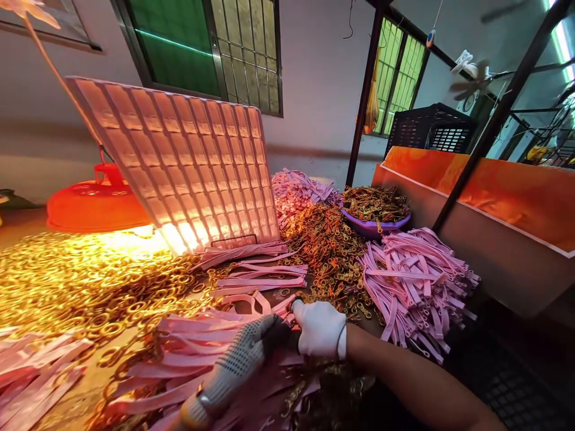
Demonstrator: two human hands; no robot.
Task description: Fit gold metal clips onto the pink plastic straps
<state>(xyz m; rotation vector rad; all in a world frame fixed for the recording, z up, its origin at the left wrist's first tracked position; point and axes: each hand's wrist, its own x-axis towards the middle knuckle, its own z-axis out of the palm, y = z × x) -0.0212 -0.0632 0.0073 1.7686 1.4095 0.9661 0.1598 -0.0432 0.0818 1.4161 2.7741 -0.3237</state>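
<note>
My right hand (321,328), in a white glove, is closed with thumb and fingers pinching the end of a pink strap (260,302), which loops away to the left. My left hand (245,353), in a grey dotted glove with dark fingertips, is closed right beside it. What its fingers grip is hidden. Beneath and left of my hands lies a spread of pink straps (193,335). Several more straps (265,278) lie just beyond. Brass-coloured snap hooks (330,248) are heaped behind my right hand.
Gold rings (108,287) cover the left of the table under an orange lamp (96,206). A ridged panel (193,161) leans upright behind. To the right are a strap pile (417,281) and a purple bowl (377,226) full of hooks. A dark post (498,114) slants nearby.
</note>
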